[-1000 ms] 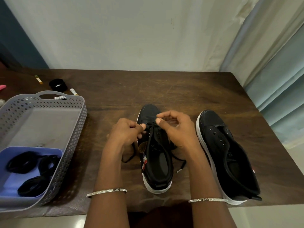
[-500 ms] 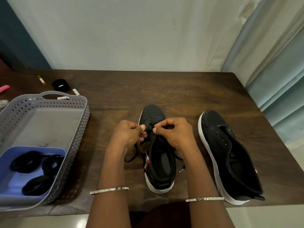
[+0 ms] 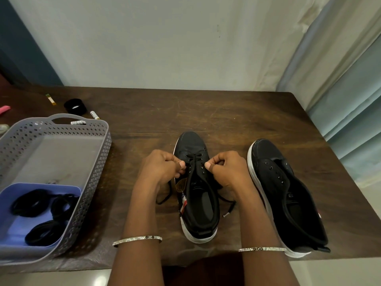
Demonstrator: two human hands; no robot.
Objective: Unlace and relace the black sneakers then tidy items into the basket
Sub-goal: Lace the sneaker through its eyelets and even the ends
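Both hands are at the middle sneaker, which sits flat on the dark wooden worktop, toe pointing to the wall. The left hand is curled at the shoe's left edge, its grip closed on the black lace between thumb and forefinger. The right hand mirrors it on the other side, its grip pinching the lace's other strand. The lace crosses through the eyelets nearest the toe only; the eyelets lower down show bare. One loose end, tipped with a metal aglet, trails on the wood below the right hand, and another strand hangs below the left. Each wrist wears a thin silver bangle.

The second sneaker lies just to the right, near the worktop's edge, with no lace in its eyelets. Off to the left sits the grey perforated basket, with a blue tray inside its near end holding black coiled bands. Behind the basket lie a black round cap and a few small tubes.
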